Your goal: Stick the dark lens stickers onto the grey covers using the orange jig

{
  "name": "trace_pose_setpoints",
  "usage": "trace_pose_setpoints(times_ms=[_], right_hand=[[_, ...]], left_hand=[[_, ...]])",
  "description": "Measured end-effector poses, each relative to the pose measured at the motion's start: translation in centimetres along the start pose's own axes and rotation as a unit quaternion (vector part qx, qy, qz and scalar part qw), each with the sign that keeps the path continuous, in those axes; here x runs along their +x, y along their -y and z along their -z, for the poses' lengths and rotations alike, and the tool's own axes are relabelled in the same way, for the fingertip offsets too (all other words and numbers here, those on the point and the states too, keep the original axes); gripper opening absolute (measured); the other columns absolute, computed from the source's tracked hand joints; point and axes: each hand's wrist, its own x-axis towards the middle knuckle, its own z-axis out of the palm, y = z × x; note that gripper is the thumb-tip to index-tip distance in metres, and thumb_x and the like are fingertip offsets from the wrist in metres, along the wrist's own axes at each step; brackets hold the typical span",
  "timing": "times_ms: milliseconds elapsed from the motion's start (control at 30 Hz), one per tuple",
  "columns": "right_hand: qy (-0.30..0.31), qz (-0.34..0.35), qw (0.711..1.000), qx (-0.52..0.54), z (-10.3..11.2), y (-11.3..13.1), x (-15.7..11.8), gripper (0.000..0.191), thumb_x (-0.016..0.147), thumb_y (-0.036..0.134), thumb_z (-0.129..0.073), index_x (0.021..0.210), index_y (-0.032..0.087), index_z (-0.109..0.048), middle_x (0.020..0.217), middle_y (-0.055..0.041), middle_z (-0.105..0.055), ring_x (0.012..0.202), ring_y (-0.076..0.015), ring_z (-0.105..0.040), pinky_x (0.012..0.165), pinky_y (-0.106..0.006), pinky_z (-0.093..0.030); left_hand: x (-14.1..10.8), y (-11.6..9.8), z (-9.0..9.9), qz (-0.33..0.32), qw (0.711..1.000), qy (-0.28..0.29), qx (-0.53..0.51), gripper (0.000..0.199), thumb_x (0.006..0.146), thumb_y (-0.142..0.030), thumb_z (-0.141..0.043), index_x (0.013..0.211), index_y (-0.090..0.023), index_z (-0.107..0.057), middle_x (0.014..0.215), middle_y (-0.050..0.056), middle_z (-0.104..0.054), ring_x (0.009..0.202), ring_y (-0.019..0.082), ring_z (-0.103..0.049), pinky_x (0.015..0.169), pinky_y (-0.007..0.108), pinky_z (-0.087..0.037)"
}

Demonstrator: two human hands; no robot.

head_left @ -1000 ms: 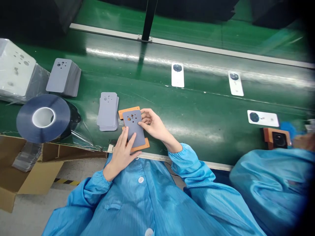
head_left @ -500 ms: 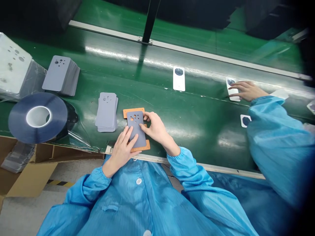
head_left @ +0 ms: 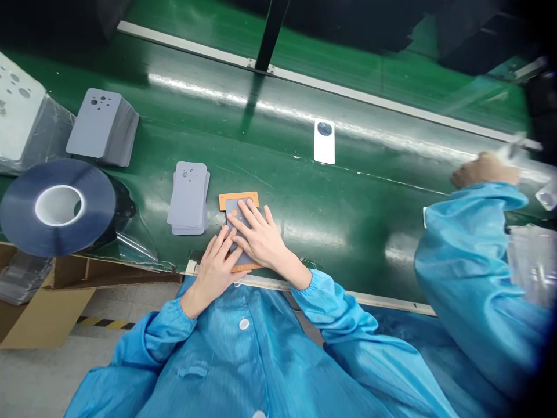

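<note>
A grey phone-back-shaped sheet with camera holes (head_left: 232, 204) lies on an orange fixture plate (head_left: 227, 200) close to the bench's front edge. Across the sheet's upper and middle part rests my right hand (head_left: 260, 235), palm down with fingers spread, hiding most of the holes. At the lower left of the sheet is my left hand (head_left: 216, 261), its fingers stretched out over the edge of the sheet and fixture. Just left of the fixture sits a small stack of similar grey sheets (head_left: 188, 194).
Farther left stand a taller stack of grey sheets (head_left: 94, 128), a wrapped pile of pale sheets (head_left: 20, 116) and a big roll of clear film (head_left: 20, 206). A white phone-shaped panel (head_left: 324, 148) lies right of centre. A co-worker's sleeve (head_left: 465, 244) reaches in from the right.
My right hand has gone from gripping the sheet's right edge to lying flat over it. The co-worker's hand has moved right, and the white panel it was touching has left its spot.
</note>
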Motion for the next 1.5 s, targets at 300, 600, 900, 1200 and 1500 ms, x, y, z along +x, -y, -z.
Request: trace_pose_setpoints(times_ms=[300,600,900,1200,1500], right_hand=[[-0.002,-0.027,0.997,0.066,0.6,0.0,0.2,0.054,0.106,0.047,-0.052,0.157,0.031,-0.049,0.173,-0.0125,-0.029,0.161,-0.0358,-0.024,0.126,-0.072,-0.012],[-0.066,-0.144,0.973,0.17,-0.1,-1.2,-2.6,0.057,0.106,0.047,-0.051,0.158,0.024,-0.047,0.17,-0.0171,-0.036,0.161,-0.0368,-0.026,0.126,-0.073,-0.014],[-0.081,-0.051,0.923,0.373,2.2,1.4,-3.6,0.049,0.108,0.044,-0.048,0.155,0.03,-0.053,0.164,-0.0109,-0.047,0.153,-0.0288,-0.043,0.125,-0.056,-0.036],[-0.098,-0.108,0.906,0.398,1.7,2.3,-3.2,0.04,0.099,0.033,-0.065,0.139,0.028,-0.065,0.135,-0.0108,-0.068,0.121,-0.027,-0.067,0.107,-0.049,-0.055],[-0.025,-0.16,0.806,0.569,1.0,0.6,-1.1,0.047,0.09,0.035,-0.073,0.134,0.021,-0.066,0.088,-0.002,-0.071,0.072,-0.015,-0.069,0.067,-0.03,-0.059]], left_hand=[[-0.2,-0.1,-0.2,0.025,0.999,0.005,-0.022,0.059,0.092,-0.044,-0.074,0.142,-0.016,-0.061,0.157,0.024,-0.052,0.154,0.039,-0.039,0.121,0.057,-0.039],[0.4,-1.0,1.3,0.07,0.992,0.062,-0.081,0.076,0.092,-0.037,-0.073,0.16,-0.02,-0.042,0.168,0.019,-0.037,0.159,0.039,-0.029,0.125,0.062,-0.031],[2.0,-0.9,3.5,0.25,0.911,-0.084,-0.318,0.061,0.099,-0.044,-0.063,0.152,-0.019,-0.049,0.141,0.018,-0.064,0.125,0.03,-0.065,0.102,0.045,-0.057],[2.2,1.6,3.8,0.414,0.762,-0.121,-0.483,0.065,0.094,-0.041,-0.07,0.15,-0.017,-0.047,0.106,0.01,-0.078,0.087,0.02,-0.075,0.074,0.029,-0.061],[2.5,2.5,4.7,0.392,0.774,-0.141,-0.477,0.063,0.093,-0.042,-0.069,0.148,-0.018,-0.048,0.111,0.011,-0.076,0.078,0.017,-0.072,0.072,0.029,-0.061]])
